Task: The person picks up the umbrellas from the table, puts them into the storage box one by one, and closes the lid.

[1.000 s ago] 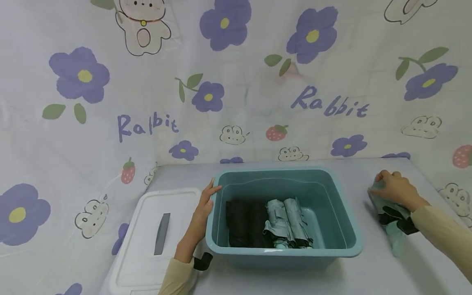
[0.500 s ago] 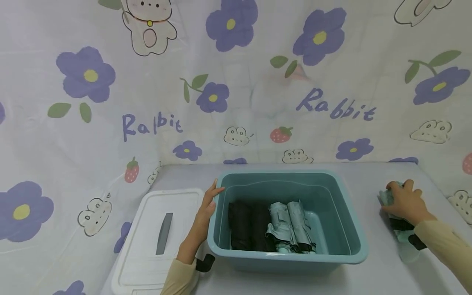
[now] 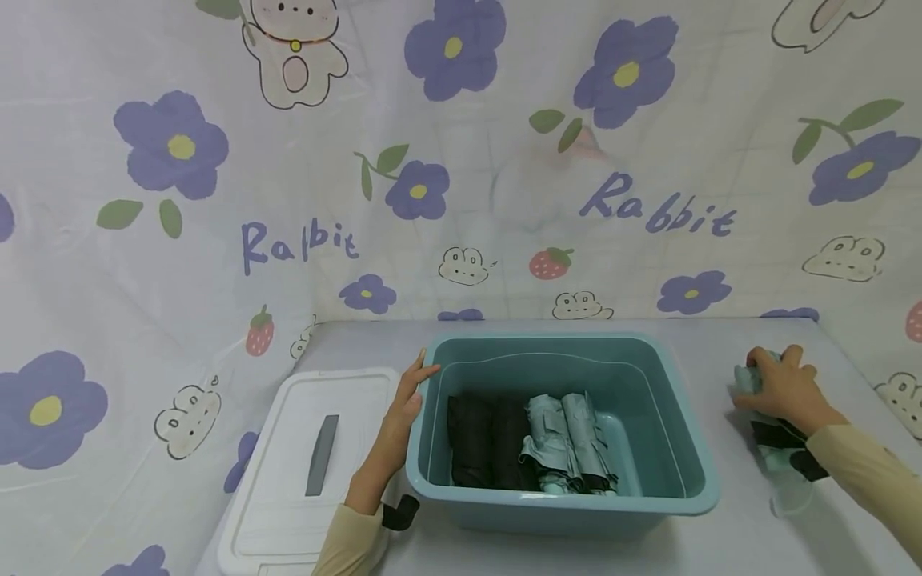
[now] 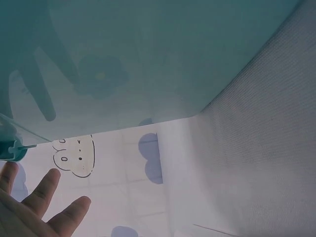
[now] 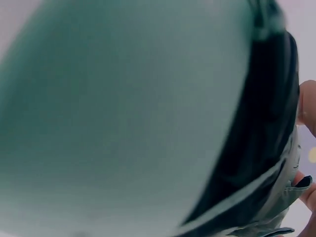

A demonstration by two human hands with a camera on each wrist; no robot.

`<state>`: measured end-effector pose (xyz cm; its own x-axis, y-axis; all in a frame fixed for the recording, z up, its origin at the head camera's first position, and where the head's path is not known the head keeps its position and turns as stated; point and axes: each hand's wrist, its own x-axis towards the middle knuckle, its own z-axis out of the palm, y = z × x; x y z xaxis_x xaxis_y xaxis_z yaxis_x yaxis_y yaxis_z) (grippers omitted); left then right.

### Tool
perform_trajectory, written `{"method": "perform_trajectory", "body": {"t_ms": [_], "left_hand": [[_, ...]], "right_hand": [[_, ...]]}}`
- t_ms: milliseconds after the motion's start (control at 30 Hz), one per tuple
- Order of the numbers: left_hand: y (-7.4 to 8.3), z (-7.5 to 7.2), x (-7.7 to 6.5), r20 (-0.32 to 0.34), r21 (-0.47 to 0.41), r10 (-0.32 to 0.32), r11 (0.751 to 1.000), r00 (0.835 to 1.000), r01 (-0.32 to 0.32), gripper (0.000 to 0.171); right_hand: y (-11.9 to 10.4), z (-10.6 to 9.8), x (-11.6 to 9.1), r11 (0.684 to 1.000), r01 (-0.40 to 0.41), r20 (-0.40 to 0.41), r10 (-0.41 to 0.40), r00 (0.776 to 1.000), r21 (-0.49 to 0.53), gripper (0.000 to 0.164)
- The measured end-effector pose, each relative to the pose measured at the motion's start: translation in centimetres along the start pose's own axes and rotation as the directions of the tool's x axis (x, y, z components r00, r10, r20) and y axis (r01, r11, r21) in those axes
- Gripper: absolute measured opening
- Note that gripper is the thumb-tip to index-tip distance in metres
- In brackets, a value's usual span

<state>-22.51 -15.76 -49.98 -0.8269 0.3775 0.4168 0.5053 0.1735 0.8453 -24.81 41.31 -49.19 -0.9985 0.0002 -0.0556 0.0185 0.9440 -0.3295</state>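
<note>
At the right of the head view, my right hand (image 3: 785, 392) grips a folded pale green umbrella (image 3: 747, 379) from above, thumb and fingers on its two sides. The umbrella's black band and rounded pale handle (image 3: 791, 494) show below the hand. In the right wrist view the handle end (image 5: 123, 118) looms large and blurred, with fingertips (image 5: 307, 106) at the far right. My left hand (image 3: 398, 416) touches the left rim of a teal plastic bin (image 3: 562, 502); its fingers are straight and spread. Inside the bin lie two black folded umbrellas (image 3: 471, 440) and two pale green ones (image 3: 551, 436).
A white lid (image 3: 288, 448) with a grey handle (image 3: 322, 456) lies left of the bin, beside my left forearm. The light cloth table (image 3: 720, 448) runs back to a curtain (image 3: 504, 200) printed with flowers and rabbits. The bin's right part shows its bare floor.
My right hand has changed from pinching the umbrella's far end to a wider grip over it, and both have shifted slightly. The left hand stays at the bin's rim. The head view has shifted slightly.
</note>
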Motion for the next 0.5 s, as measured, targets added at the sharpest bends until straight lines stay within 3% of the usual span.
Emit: {"method": "perform_trajectory", "body": {"t_ms": [267, 500], "left_hand": [[0.3, 0.0, 0.0, -0.01, -0.007, -0.005, 1.0, 1.0, 0.005, 0.045], [2.6, -0.1, 0.1, 0.015, -0.033, -0.016, 0.999, 1.0, 0.016, 0.044]], "right_hand": [[-1.8, -1.7, 0.0, 0.999, 0.039, 0.004, -0.039, 0.999, -0.01, 0.067], [-3.7, -2.6, -0.6, 0.998, 0.063, 0.005, -0.063, 0.998, -0.022, 0.062]]}}
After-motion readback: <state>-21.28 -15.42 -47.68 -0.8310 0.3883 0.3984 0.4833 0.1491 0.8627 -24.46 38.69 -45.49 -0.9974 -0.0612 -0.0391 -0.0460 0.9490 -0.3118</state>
